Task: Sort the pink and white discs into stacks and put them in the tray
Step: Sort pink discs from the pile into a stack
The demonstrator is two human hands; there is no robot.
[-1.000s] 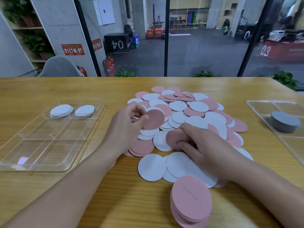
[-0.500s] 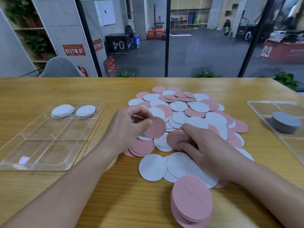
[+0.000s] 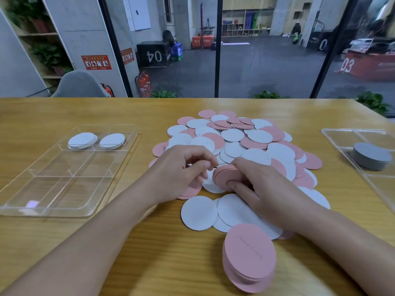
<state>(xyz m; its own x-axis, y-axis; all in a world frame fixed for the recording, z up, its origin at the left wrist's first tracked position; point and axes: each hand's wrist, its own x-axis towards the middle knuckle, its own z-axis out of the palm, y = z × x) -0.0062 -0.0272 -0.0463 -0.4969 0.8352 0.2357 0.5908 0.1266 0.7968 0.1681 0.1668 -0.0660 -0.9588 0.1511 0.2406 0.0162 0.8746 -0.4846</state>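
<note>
Tray (image 3: 64,189) at left of frame, two white stacks (image 3: 82,141) in its far compartments. Left hand (image 3: 177,176) at centre, fingers curled beside small pink stack (image 3: 226,175) pinched by right hand (image 3: 265,184) over mixed pile (image 3: 256,144). Taller pink stack (image 3: 249,257) at lower right.

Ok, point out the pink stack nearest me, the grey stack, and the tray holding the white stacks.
near pink stack (image 3: 249,251): head view, top disc face.
grey stack (image 3: 371,151): head view, top face.
left clear tray (image 3: 44,213): head view, near rim.
</note>
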